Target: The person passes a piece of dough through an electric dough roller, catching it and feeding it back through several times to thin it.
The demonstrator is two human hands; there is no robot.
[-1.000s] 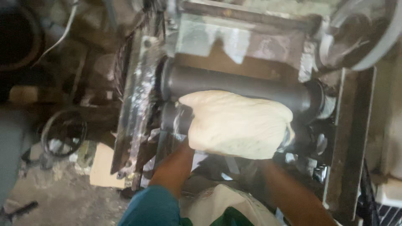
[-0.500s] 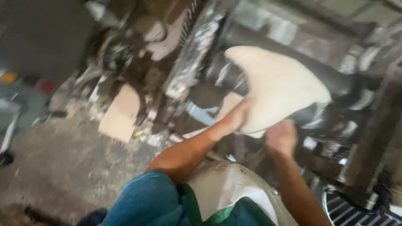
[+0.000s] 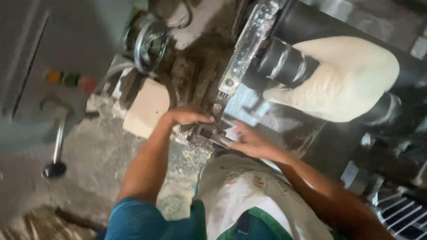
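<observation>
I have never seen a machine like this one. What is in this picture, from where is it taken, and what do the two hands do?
The picture comes from a camera on the person's head, looking down, so you see their own arms and a stained apron. The big metal machine has dark rollers; a pale sheet of dough hangs over them. The left hand and the right hand are both at a small metal part on the machine's lower corner, away from the dough. The picture is blurred, so whether they grip it is unclear. On the dusty floor lie a pale block and a long-handled tool.
</observation>
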